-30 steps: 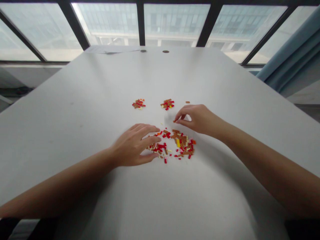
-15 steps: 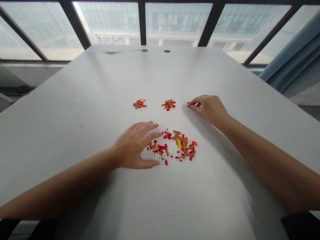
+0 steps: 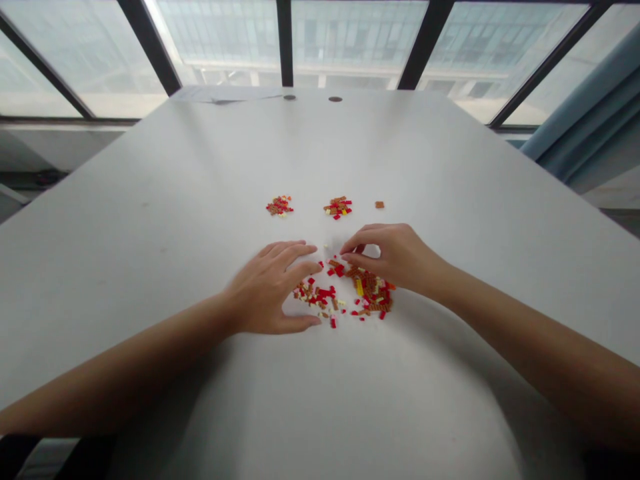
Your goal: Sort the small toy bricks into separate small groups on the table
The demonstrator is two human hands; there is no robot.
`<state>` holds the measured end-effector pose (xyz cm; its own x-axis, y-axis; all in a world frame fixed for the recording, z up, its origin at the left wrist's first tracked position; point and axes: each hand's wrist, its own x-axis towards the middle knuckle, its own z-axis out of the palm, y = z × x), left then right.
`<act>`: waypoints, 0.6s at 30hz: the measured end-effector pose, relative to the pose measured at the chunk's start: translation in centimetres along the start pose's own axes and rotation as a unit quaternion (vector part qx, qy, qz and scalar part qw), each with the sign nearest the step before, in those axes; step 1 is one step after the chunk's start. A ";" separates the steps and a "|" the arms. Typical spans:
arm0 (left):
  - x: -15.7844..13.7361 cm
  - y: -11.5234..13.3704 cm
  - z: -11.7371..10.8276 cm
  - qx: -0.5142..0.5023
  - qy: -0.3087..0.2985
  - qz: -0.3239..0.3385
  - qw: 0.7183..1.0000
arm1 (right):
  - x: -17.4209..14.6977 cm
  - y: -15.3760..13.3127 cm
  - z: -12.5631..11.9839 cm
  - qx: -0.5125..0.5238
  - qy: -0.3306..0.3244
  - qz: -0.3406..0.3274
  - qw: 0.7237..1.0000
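Note:
A loose pile of small building bricks [image 3: 373, 293], mostly brown and red with some yellow and cream ones, lies on the white table. My left hand [image 3: 273, 287] rests at the pile's left edge, fingers spread and curved around the bricks there. Over the pile's upper right reaches my right hand [image 3: 395, 253], thumb and forefinger tips pinched close together by some red and brown bricks [image 3: 337, 268]. Whatever sits between those fingertips, if anything, is too small to make out. Farther back, a single brown brick [image 3: 379, 205] lies alone.
Two smaller heaps of bricks, a left one [image 3: 279, 206] and a middle one [image 3: 339, 207], sit in a row with the lone brick. Papers [image 3: 225, 95] and two round table holes are at the far edge, before the windows. A blue curtain [image 3: 590, 107] hangs at right.
My right hand has let go of the brown brick at the right of the row and come back toward me, leftward, to the large pile. My left hand has stayed put.

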<state>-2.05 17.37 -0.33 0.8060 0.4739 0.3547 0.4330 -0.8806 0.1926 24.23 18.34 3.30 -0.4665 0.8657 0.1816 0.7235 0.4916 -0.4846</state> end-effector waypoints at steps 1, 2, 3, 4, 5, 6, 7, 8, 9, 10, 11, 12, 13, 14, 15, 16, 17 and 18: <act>0.0 0.0 0.0 0.002 0.001 -0.001 1.000 | 0.1 -0.4 0.3 -0.001 -0.001 -0.002 1.000; 0.0 0.1 0.0 0.004 0.003 -0.001 1.000 | 0.1 -0.7 0.5 -0.003 -0.003 -0.003 1.000; 0.0 0.1 0.0 0.008 0.004 0.000 1.000 | 0.2 -0.9 0.7 -0.008 -0.005 -0.003 1.000; 0.0 0.1 0.0 0.012 0.006 0.002 1.000 | 0.3 -1.0 0.8 -0.014 -0.008 -0.003 1.000; 0.0 0.1 0.0 0.015 0.007 0.003 1.000 | 0.3 -1.0 0.9 -0.018 -0.012 -0.003 1.000; 0.1 0.1 -0.1 0.017 0.008 0.005 1.000 | 0.3 -0.9 1.0 -0.020 -0.017 -0.003 1.000; 0.1 0.1 -0.1 0.017 0.009 0.008 1.000 | 0.3 -0.8 1.0 -0.021 -0.020 -0.004 1.000; 0.1 0.1 -0.1 0.017 0.010 0.009 1.000 | 0.2 -0.7 1.0 -0.022 -0.020 -0.006 1.000; 0.0 0.1 -0.1 0.016 0.012 0.009 1.000 | 0.2 -0.6 1.0 -0.022 -0.020 -0.008 1.000; 0.0 0.1 -0.1 0.015 0.013 0.009 1.000 | 0.1 -0.6 0.9 -0.023 -0.019 -0.011 1.000; 0.0 0.1 -0.1 0.014 0.014 0.008 1.000 | 0.1 -0.5 0.9 -0.024 -0.019 -0.014 0.999; 0.0 0.0 -0.1 0.014 0.014 0.007 1.000 | 0.1 -0.5 0.9 -0.027 -0.019 -0.017 0.999; 0.0 0.0 0.0 0.013 0.014 0.008 1.000 | 0.0 -0.5 0.9 -0.031 -0.021 -0.019 0.999; 0.0 0.0 0.0 0.013 0.013 0.010 1.000 | 0.0 -0.6 0.9 -0.035 -0.023 -0.019 0.999; 0.0 0.0 0.0 0.013 0.013 0.012 1.000 | 0.1 -0.6 0.9 -0.037 -0.023 -0.019 0.999; 0.0 0.0 0.0 0.014 0.012 0.012 1.000 | 0.1 -0.5 0.8 -0.036 -0.022 -0.017 0.999; 0.0 0.0 0.0 0.014 0.012 0.012 1.000 | 0.1 -0.4 0.7 -0.032 -0.017 -0.014 0.999; 0.0 0.0 0.1 0.013 0.011 0.010 1.000 | 0.2 -0.1 0.4 -0.026 -0.007 -0.012 1.000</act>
<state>-2.06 17.33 -0.39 0.8051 0.4566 0.3787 0.4280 -0.8891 0.1623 23.82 18.40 3.05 -0.4910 0.8524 0.1798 0.7372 0.5165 -0.4357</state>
